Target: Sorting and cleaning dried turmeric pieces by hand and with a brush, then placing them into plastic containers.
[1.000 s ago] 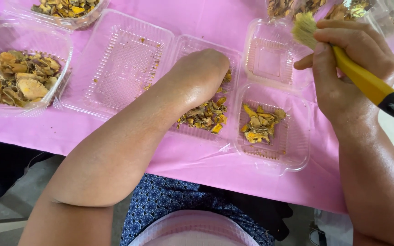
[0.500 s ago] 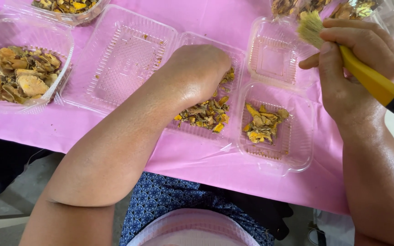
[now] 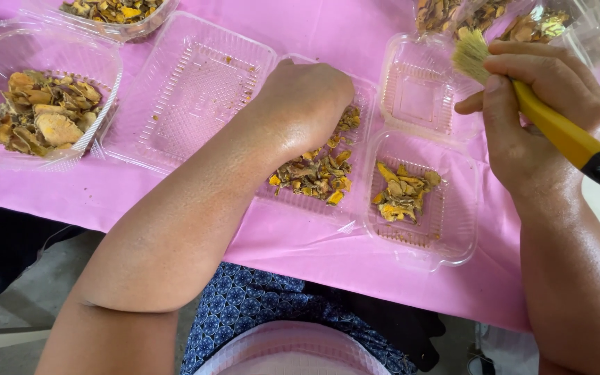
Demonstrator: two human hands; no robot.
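At far left sat a clear plastic clamshell tray heaped with dried yellow-brown root slices point(image 3: 43, 118), its empty hinged lid point(image 3: 196, 87) beside it on the pink-covered counter point(image 3: 314, 28). The left hand point(image 3: 303, 97) rested knuckles-up in the next clear tray of small yellow-brown root bits point(image 3: 317, 173) — its fingers curled under and hidden, so their opening could not be told. Sorting seemed to be the step in hand, the next move calling for a careful pinch of one bit, while further right, past a smaller clear tray of picked yellow pieces point(image 3: 404, 191), the right hand point(image 3: 539, 121) held fingers closed round a yellow-handled, pale-bristled brush point(image 3: 557, 128) — raised above the trays.

Bare forearms; blue patterned garment point(image 3: 258, 305) below.
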